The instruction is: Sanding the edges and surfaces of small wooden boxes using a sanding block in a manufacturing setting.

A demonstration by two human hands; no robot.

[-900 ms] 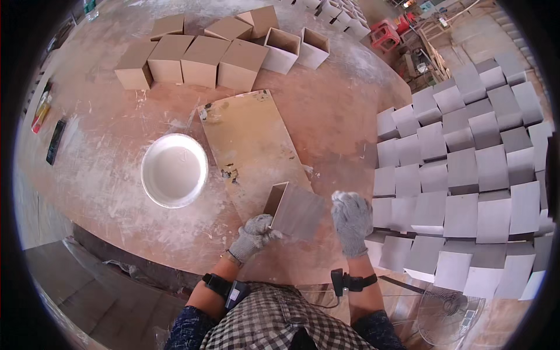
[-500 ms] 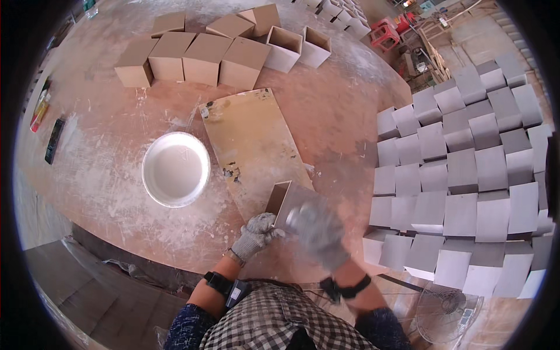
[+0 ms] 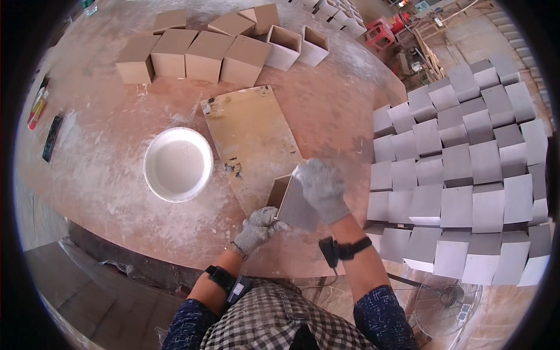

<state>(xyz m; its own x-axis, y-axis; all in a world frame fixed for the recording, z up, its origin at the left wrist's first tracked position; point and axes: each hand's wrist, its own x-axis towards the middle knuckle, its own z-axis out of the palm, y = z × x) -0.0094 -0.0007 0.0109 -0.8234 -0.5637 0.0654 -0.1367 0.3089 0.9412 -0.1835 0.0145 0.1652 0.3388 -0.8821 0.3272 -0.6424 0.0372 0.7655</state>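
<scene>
An open-ended box (image 3: 298, 209) with a wet-looking grey face and a brown inside lies tilted near the front edge of the table. Its open end faces left. My left hand (image 3: 255, 228), in a pale knitted glove, grips the box's near left corner. My right hand (image 3: 322, 189), gloved too, is curled over the far part of the grey face; its fingertips and anything in them are hidden. Beneath the box's far left side is a worn yellowish board (image 3: 252, 131). Left of the board stands a white round tub (image 3: 148, 166) of whitish liquid.
Several brown boxes (image 3: 204, 55) and two whitish open boxes (image 3: 284, 49) stand at the far side of the table (image 3: 116, 116). Stacked grey-white boxes (image 3: 458, 163) fill the right. A black bar (image 3: 52, 138) lies far left. A wire fan (image 3: 446, 300) stands at lower right.
My right hand has moved from the box's middle toward its far edge. My left hand keeps its hold on the corner, slightly farther right and up, and the box has shifted a little.
</scene>
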